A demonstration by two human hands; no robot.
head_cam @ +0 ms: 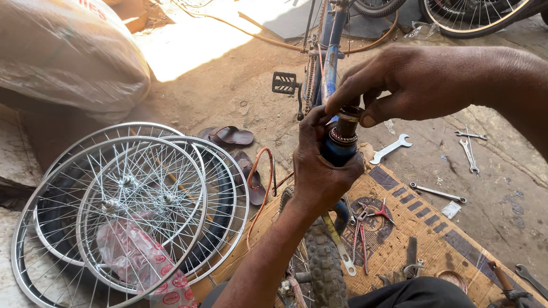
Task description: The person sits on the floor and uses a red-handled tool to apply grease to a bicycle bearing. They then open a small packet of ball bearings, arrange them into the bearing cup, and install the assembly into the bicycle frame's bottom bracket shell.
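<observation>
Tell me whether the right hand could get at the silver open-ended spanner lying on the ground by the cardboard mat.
Probably yes. The silver open-ended spanner lies uncovered just below the right hand, nothing between them. But that hand is pinching the blue tube's top fitting, so it must let go first.

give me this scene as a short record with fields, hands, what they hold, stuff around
left hand: left hand wraps the blue bicycle head tube
right hand: right hand pinches the dark ring-shaped part on the tube's top
left of hands: stack of silver spoked wheel rims
ground: brown sandals, silver open-ended spanners
mat: flattened cardboard sheet with red-handled pliers
</observation>
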